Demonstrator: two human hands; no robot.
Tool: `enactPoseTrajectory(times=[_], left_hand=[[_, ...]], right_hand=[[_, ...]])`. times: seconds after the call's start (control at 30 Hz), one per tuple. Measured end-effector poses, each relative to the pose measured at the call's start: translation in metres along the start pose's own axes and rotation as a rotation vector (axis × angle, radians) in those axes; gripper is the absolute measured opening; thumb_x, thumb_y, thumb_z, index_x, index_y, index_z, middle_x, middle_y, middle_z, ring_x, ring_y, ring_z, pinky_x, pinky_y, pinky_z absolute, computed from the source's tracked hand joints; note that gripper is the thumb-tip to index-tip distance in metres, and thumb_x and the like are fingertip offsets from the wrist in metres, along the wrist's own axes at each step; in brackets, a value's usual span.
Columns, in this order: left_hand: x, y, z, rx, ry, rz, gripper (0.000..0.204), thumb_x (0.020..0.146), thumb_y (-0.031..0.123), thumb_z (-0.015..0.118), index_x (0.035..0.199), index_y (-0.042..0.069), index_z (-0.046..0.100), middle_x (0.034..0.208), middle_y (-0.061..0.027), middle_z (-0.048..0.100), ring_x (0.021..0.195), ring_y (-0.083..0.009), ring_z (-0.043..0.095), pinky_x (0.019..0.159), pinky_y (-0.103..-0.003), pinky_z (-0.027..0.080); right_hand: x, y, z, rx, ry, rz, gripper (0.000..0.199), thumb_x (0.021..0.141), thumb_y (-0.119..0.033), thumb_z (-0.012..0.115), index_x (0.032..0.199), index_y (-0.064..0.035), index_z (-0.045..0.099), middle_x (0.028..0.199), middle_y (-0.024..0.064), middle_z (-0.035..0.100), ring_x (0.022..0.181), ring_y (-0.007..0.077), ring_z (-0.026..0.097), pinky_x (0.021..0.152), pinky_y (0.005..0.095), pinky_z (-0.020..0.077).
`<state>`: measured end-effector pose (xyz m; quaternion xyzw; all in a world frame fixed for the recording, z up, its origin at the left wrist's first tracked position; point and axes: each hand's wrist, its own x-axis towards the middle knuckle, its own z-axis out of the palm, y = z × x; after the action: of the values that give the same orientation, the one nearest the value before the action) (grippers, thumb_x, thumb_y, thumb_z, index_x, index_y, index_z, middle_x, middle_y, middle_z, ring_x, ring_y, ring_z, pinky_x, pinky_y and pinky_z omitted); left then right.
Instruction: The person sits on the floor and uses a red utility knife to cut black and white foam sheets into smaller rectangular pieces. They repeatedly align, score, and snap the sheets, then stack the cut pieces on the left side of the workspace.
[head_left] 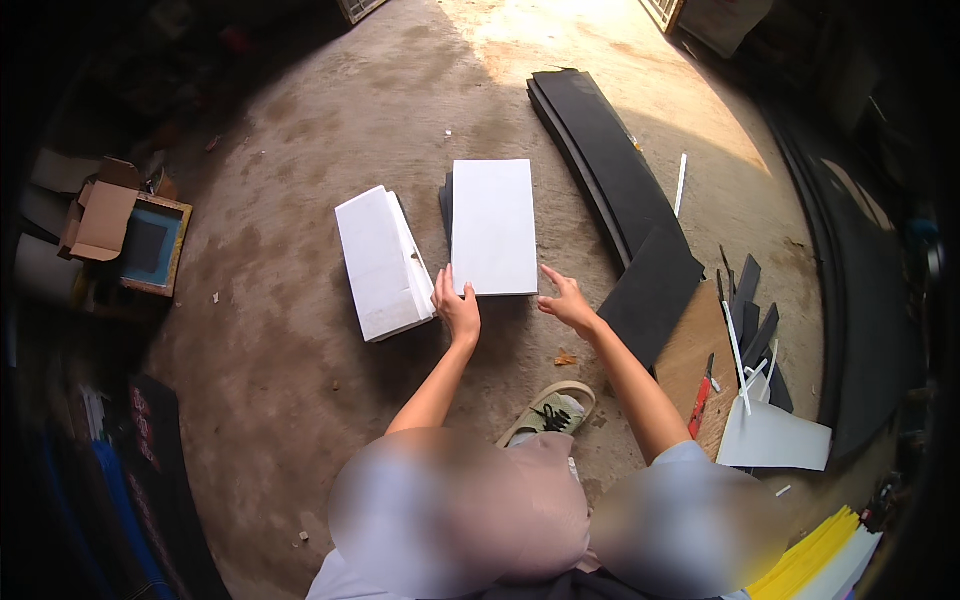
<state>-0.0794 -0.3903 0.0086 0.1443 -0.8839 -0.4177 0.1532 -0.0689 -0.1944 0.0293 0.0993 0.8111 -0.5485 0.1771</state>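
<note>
A stack of rectangular sheets with a white top sheet (495, 228) lies on the floor in front of me; dark sheets stick out along its left side. My left hand (458, 308) touches the stack's near left corner, fingers along the side and thumb apart at the near edge. Just off the near right corner, my right hand (570, 304) has its index finger stretched out and its thumb apart, holding nothing. Left of this stack, a second pile of white rectangular sheets (382, 265) sits slightly askew, its layers uneven on the right.
Long black sheets (620, 165) lie at right, with a shorter black piece (655, 290) over their near end. A red utility knife (703, 395) rests on a brown board (685, 365), beside black and white offcuts (770, 435). An open cardboard box (100, 220) stands far left. My shoe (552, 412) is close by.
</note>
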Motion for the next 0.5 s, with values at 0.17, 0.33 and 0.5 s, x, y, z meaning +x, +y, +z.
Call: enactPoseTrajectory(times=[0.17, 0.33, 0.5], left_hand=[[-0.032, 0.052, 0.005, -0.07, -0.005, 0.287, 0.037, 0.076, 0.005, 0.059, 0.112, 0.01, 0.054, 0.117, -0.007, 0.047, 0.121, -0.026, 0.034, 0.102, -0.042, 0.024], [-0.102, 0.121, 0.059, -0.321, -0.42, 0.495, 0.024, 0.077, 0.002, 0.057, 0.1, 0.009, 0.058, 0.11, -0.0072, 0.051, 0.118, -0.0278, 0.036, 0.1, -0.041, 0.029], [-0.168, 0.156, 0.092, -0.27, -0.874, 0.972, 0.019, 0.074, 0.003, 0.059, 0.09, 0.011, 0.062, 0.106, -0.0063, 0.052, 0.113, -0.027, 0.041, 0.095, -0.041, 0.033]], right_hand=[[-0.097, 0.023, -0.124, -0.117, -0.075, 0.051, 0.045, 0.085, -0.006, 0.054, 0.128, -0.0141, 0.044, 0.118, 0.0149, 0.041, 0.09, 0.0193, 0.057, 0.077, 0.0282, 0.0522], [-0.227, 0.087, -0.235, -0.042, 0.346, 0.302, 0.035, 0.088, -0.009, 0.049, 0.123, -0.0084, 0.047, 0.107, 0.013, 0.054, 0.081, 0.0167, 0.061, 0.069, 0.0274, 0.0511], [-0.311, 0.193, -0.248, -0.07, 0.676, 0.393, 0.037, 0.081, -0.009, 0.057, 0.117, -0.0053, 0.049, 0.1, 0.0122, 0.056, 0.078, 0.0197, 0.061, 0.07, 0.0304, 0.0505]])
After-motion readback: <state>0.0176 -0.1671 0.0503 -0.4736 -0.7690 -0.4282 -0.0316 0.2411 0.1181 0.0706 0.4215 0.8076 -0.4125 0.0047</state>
